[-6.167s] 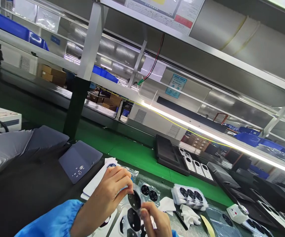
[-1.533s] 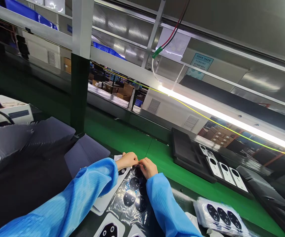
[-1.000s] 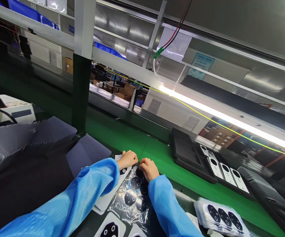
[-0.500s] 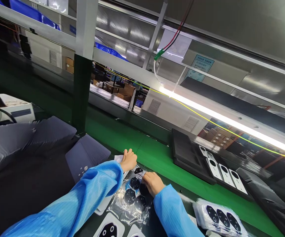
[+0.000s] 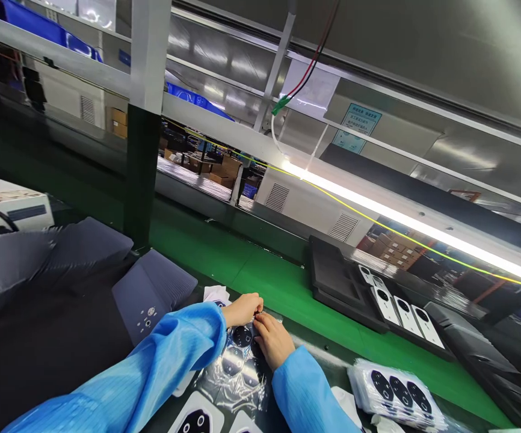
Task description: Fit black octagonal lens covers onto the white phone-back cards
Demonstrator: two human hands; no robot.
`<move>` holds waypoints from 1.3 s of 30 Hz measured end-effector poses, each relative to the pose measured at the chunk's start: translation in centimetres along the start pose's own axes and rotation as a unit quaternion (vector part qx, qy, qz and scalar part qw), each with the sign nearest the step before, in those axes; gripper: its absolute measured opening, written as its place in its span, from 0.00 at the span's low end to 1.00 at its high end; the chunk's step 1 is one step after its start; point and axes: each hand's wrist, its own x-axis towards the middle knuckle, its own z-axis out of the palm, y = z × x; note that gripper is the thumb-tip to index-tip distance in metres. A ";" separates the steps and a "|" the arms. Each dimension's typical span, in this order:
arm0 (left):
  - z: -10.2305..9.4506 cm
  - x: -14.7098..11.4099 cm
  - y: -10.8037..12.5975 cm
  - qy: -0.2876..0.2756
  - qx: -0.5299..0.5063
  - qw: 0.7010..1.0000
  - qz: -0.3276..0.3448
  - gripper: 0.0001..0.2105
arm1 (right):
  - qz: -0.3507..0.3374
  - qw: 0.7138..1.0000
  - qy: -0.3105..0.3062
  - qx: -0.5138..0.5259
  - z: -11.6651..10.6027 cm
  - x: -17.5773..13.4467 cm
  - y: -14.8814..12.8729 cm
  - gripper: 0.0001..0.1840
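A clear, wrinkled plastic sheet (image 5: 224,388) lies in front of me, bearing several round black camera lens covers (image 5: 242,335). At its far edge my left hand (image 5: 243,310) is closed in a pinch; a small dark bit shows at its fingertips, too hidden to name. Right beside it, my right hand (image 5: 275,340) has its fingers bent together on the sheet's upper right part, with the fingertips of both hands nearly touching. White cards (image 5: 215,293) with black print stick out beyond my left wrist. Nearer to me are white plates with black camera-shaped areas (image 5: 196,421).
On the left stand stacks of grey-blue panels (image 5: 152,288). A green conveyor belt (image 5: 251,273) runs behind the work spot. Across it lie black trays (image 5: 346,282) with white phone-back pieces (image 5: 405,316). At right is a stack of bagged lens covers (image 5: 398,391). A lamp tube (image 5: 355,204) hangs above.
My left hand has moved right from the white cards to the far edge of the sheet, meeting my right hand. The right hand stays on the sheet. The view has shifted slightly.
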 end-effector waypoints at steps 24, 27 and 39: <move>0.0 0.1 0.1 -0.020 0.060 0.996 0.058 0.12 | 0.066 0.991 -0.014 -0.113 -0.2 0.5 2.7 0.03; 0.0 0.1 0.2 -0.024 0.067 0.996 0.059 0.12 | 0.049 0.991 -0.021 -0.119 -0.1 0.7 3.2 0.05; -1.2 -0.5 0.7 -0.066 0.069 0.993 0.076 0.15 | -0.058 0.991 0.011 -0.117 -2.6 -2.3 -2.9 0.09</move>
